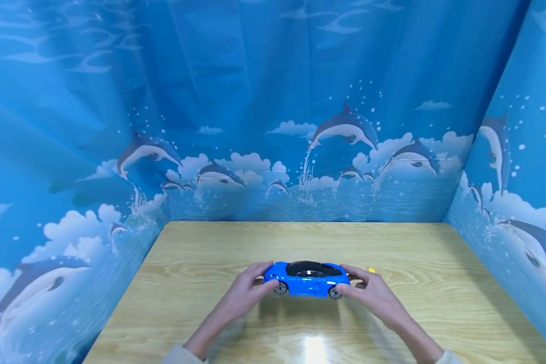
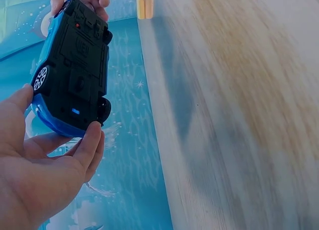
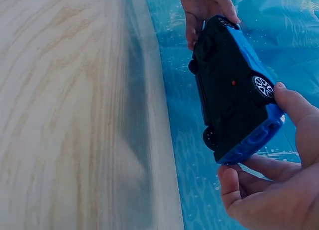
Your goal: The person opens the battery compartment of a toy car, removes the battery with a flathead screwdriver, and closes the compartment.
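Note:
A blue toy car [image 1: 311, 283] with a black roof and windows is held up off the table between both hands; its shadow falls on the wood below. My left hand [image 1: 247, 289] grips one end, thumb by a wheel. At the other end my right hand [image 1: 374, 296] grips it, thumb near the wheel on that side. Both wrist views show the car's black underside [image 2: 82, 55], with a small red spot on it. In the right wrist view, the fingers [image 3: 259, 177] curl round the blue end of the car.
Beneath the car lies a light wood-grain table [image 1: 200, 247]. A small yellow object [image 1: 371, 270] sits on it just behind my right hand, partly hidden. Blue dolphin-print curtains [image 1: 255, 101] enclose the table at the back and both sides.

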{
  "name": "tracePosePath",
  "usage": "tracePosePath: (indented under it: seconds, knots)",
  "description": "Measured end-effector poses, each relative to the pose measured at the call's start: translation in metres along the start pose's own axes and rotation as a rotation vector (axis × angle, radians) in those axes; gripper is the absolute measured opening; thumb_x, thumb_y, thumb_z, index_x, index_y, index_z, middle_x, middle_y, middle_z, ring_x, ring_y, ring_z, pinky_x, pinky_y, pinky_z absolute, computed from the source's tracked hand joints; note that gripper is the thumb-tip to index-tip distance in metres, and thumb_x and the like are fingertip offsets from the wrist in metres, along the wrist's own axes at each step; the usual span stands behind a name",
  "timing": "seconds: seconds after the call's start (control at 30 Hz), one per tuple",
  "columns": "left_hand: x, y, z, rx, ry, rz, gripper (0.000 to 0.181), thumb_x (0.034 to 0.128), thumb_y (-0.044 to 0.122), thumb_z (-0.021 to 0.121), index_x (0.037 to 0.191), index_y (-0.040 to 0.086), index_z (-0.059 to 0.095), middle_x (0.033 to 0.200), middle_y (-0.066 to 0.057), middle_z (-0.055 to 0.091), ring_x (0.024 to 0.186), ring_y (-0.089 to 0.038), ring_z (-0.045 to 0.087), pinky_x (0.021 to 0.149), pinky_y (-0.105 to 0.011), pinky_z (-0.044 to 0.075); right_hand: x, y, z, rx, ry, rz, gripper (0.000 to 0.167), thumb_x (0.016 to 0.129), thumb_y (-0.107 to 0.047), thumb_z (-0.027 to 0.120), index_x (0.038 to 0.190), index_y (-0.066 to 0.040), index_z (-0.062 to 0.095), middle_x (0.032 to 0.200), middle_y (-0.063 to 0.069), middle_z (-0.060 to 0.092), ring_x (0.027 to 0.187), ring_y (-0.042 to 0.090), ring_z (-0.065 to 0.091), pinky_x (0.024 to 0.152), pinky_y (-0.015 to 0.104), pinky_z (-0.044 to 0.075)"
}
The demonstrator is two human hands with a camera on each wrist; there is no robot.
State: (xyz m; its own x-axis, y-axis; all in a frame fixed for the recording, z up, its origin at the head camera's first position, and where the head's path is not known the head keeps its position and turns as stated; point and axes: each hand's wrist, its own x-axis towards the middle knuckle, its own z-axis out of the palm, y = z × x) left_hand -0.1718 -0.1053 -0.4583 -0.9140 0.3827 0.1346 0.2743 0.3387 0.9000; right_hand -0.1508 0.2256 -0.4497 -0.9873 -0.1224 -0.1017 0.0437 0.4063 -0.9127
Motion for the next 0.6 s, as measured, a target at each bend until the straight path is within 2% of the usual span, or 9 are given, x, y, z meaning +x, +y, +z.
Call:
tracePosePath:
  seconds: [0.1,0.23,0.4,0.6]
  knots:
    - [0.0003,0.0015,-0.0001,0.008,0.004,0.004,0.064,0.1014,0.035,0.066,0.150,-0.003,0.048,0.146,-0.024,0.052,0.126,-0.037,0.059,0.102,-0.034,0.056,-0.0001,-0.0024,0.0003,0.020,0.010,0.002,0.070,0.091,-0.038,0.078,0.148,-0.004,0.055,0.136,0.016,0.063,0.109,0.026,0.068,0.093,0.040,0.059]
    - [0.0008,0.0047,-0.0001,0.025,0.009,-0.008,0.067,0.1010,0.038,0.066,0.152,-0.001,0.047,0.145,-0.022,0.053,0.124,-0.035,0.060,0.100,-0.033,0.057,-0.0002,-0.0045,0.0004,0.048,0.013,0.002,0.070,0.092,-0.038,0.077,0.148,-0.001,0.053,0.137,0.017,0.063,0.122,0.031,0.063,0.103,0.047,0.056]
    - [0.0016,0.0072,-0.0011,0.051,0.010,-0.015,0.070,0.0992,0.041,0.068,0.154,0.004,0.046,0.146,-0.018,0.053,0.124,-0.032,0.060,0.100,-0.032,0.057,0.0001,-0.0047,0.0006,0.067,0.008,0.004,0.070,0.094,-0.038,0.075,0.148,0.001,0.052,0.137,0.017,0.063,0.126,0.032,0.061,0.108,0.048,0.052]
    - [0.0019,0.0073,-0.0028,0.075,0.000,0.005,0.074,0.0956,0.040,0.072,0.155,0.005,0.044,0.146,-0.019,0.053,0.123,-0.033,0.060,0.103,-0.038,0.056,0.0011,-0.0045,0.0004,0.081,0.007,0.000,0.069,0.095,-0.039,0.073,0.147,0.001,0.053,0.143,0.022,0.058,0.130,0.035,0.058,0.111,0.049,0.050]
